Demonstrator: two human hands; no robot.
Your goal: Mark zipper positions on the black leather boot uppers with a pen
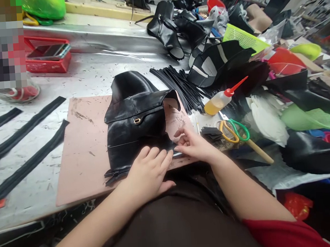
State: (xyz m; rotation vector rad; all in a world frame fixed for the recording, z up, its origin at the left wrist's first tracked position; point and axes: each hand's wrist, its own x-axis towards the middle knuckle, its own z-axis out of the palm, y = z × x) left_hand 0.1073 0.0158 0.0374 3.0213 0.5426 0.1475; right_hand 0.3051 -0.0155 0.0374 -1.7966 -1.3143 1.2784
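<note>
A glossy black leather boot upper with a small gold-coloured buckle lies on a pinkish board. My left hand rests palm down on its near edge, fingers stretched out and pressing the leather. At the right end of that edge, my right hand has its fingers curled, with thumb and fingertips closed at the leather's corner. A thin whitish strip shows just under the right thumb. Black zipper ends stick out at the lower left of the upper.
Black zipper strips lie on the left. A bundle of black strips, a glue bottle, scissors and a wooden-handled tool are on the right. Black boot uppers and a red basket stand behind.
</note>
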